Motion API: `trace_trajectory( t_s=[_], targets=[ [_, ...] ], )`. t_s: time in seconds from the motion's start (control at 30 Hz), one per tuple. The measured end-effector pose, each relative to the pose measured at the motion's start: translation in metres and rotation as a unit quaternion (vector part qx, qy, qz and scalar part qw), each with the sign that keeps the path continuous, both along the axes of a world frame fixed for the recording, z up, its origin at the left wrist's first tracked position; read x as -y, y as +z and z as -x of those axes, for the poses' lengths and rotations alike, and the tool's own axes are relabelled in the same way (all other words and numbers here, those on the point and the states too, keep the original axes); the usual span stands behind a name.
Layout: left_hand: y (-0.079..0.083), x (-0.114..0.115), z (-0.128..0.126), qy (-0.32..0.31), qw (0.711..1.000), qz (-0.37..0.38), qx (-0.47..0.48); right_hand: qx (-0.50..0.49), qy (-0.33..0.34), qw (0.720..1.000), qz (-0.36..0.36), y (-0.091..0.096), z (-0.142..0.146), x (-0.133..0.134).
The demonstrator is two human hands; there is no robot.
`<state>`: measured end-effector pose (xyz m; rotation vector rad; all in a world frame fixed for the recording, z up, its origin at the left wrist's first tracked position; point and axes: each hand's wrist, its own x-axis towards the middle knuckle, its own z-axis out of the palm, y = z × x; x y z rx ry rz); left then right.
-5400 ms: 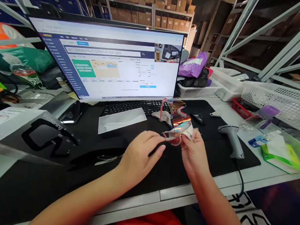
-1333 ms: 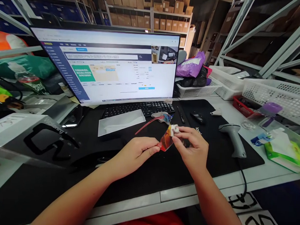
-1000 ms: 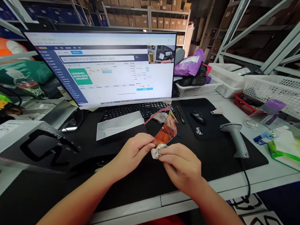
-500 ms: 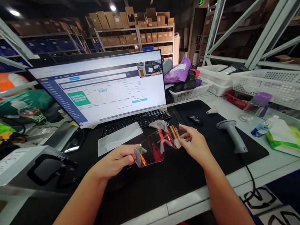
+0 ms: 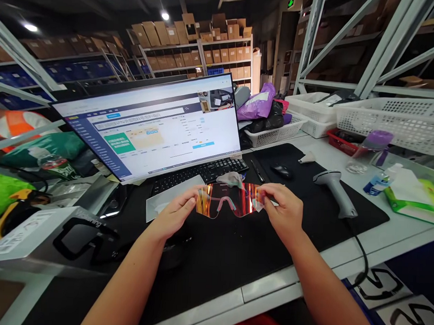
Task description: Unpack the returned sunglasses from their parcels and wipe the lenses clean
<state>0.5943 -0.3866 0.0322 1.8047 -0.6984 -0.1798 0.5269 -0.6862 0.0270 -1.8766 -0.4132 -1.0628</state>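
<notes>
A pair of shield sunglasses (image 5: pixel 242 200) with a reddish-orange mirrored lens is held up over the black desk mat (image 5: pixel 212 267), its front broadside to me. My left hand (image 5: pixel 177 211) pinches the left end between thumb and fingers. At the right end, my right hand (image 5: pixel 284 207) grips the other side the same way. Behind the lens lie a crumpled grey cloth (image 5: pixel 230 178) and a white flat sheet or sleeve (image 5: pixel 172 194), partly covered by my left hand. A grey box (image 5: pixel 55 237) printed with glasses stands to the left.
A monitor (image 5: pixel 150 126) and keyboard (image 5: pixel 216 171) stand behind the glasses. To the right are a mouse (image 5: pixel 281 171), a barcode scanner (image 5: pixel 336 191) with a cord, a small blue bottle (image 5: pixel 379 184) and a tissue pack (image 5: pixel 416 202). White baskets (image 5: pixel 391 124) line the back right.
The sunglasses have turned from a tilted, angled pose to level and facing me. My left hand has risen a little and moved right; both hands still grip the ends.
</notes>
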Motion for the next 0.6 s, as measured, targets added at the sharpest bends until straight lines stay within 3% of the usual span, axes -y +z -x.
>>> trace_trajectory(
  t_s=[0.17,0.33,0.47,0.6],
  targets=[
    [0.011,0.003,0.001,0.008,0.998,-0.042,0.054,0.079,-0.048,0.995,0.036,0.000,0.001,0.000],
    [0.014,0.015,0.006,0.028,0.990,-0.069,0.124,0.082,-0.061,0.993,0.052,-0.001,0.002,-0.001],
    [0.011,0.023,0.011,0.088,0.965,-0.121,0.218,0.058,-0.046,0.995,0.061,-0.002,-0.001,-0.005],
    [0.010,0.026,0.017,0.144,0.928,-0.113,0.326,0.032,-0.058,0.993,0.094,-0.010,-0.004,-0.006]
  ],
)
